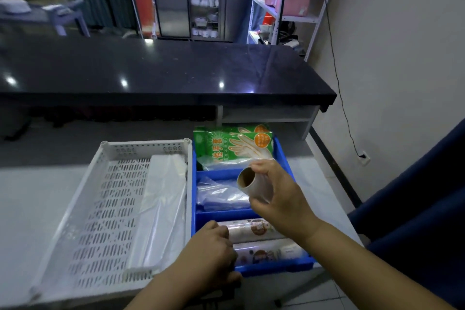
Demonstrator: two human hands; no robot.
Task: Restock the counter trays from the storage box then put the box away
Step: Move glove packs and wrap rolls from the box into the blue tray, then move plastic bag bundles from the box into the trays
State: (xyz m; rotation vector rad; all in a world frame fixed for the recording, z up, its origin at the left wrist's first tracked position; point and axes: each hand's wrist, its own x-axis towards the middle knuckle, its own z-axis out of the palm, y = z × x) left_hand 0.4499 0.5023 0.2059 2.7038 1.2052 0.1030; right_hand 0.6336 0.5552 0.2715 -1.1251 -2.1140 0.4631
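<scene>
One blue box [276, 268] with three compartments stood on the pale bench [32, 196], and one white tray [108, 209] with a slotted floor lay touching the box's left side. A single stack of clear bags [161, 209] ran along the tray's side nearest the box. In the box's far compartment two green glove packets [234, 146] showed, one overlapping the other. The middle compartment held a heap of plastic bags [219, 196], too crumpled to count. The near compartment held two wrapped rolls [254, 230] side by side. The right hand [279, 199] gripped one bare cardboard tube [254, 186] above the box's middle compartment, thumb and fingers curled round it. The left hand [211, 251] sat at the box's near left corner, fingers curled against the ends of the rolls. Whether it actually gripped one could not be told.
</scene>
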